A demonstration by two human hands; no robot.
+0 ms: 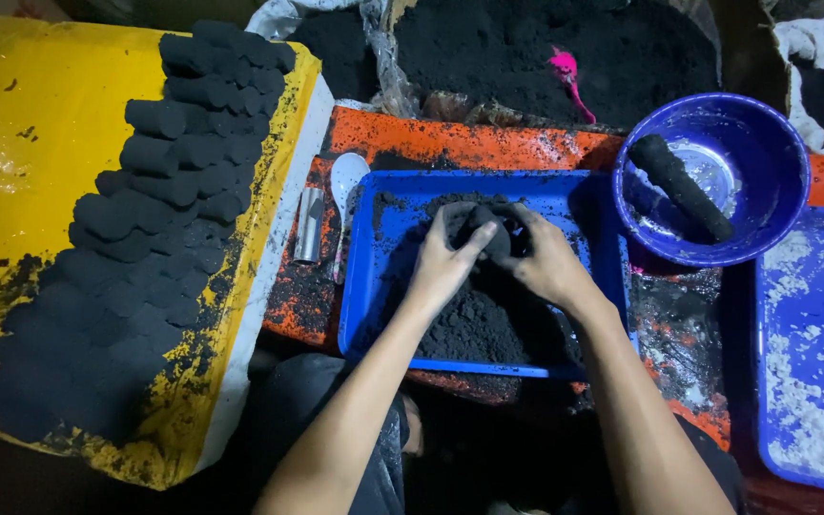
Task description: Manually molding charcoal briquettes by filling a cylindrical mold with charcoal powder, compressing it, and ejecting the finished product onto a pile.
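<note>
Two bare hands meet at the centre of the frame over a blue tray (364,277) heaped with black powder (484,324). The left hand (442,262) and the right hand (545,262) cup a dark lump (488,229) between them, fingers curled round it from either side, so both are closed on it and neither is nearer than the other. The lump sits at the upper edge of the powder heap, directly ahead of the wrists and touching both palms; it looks roughly round, so no long axis can be told. At upper right of the frame a blue bowl (774,153) holds a black cylinder (684,186) lying slantwise, upper left to lower right. Filling the left of the frame, rows of finished black cylinders (174,181) lie on a yellow board (40,143). A white spoon (347,181) and a metal tube (309,224) lie just left of the tray.
</note>
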